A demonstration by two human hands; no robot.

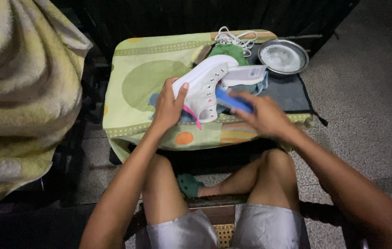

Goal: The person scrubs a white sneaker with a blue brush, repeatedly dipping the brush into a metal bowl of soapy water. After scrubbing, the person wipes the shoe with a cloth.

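Observation:
My left hand (170,103) grips a white high-top sneaker (204,83) by its heel side, holding it tilted over a small table covered with a green patterned cloth (145,74). The shoe has no laces, and a pink strip shows along its edge. My right hand (263,115) holds a blue brush (233,100) against the shoe's opening side. The shoe's white tongue (244,74) is folded outward to the right.
White laces (235,37) lie at the table's far edge beside a green cloth (228,50). A round metal bowl of soapy water (282,56) stands at the far right. A yellow towel (20,92) hangs at left. My knees are under the table's near edge.

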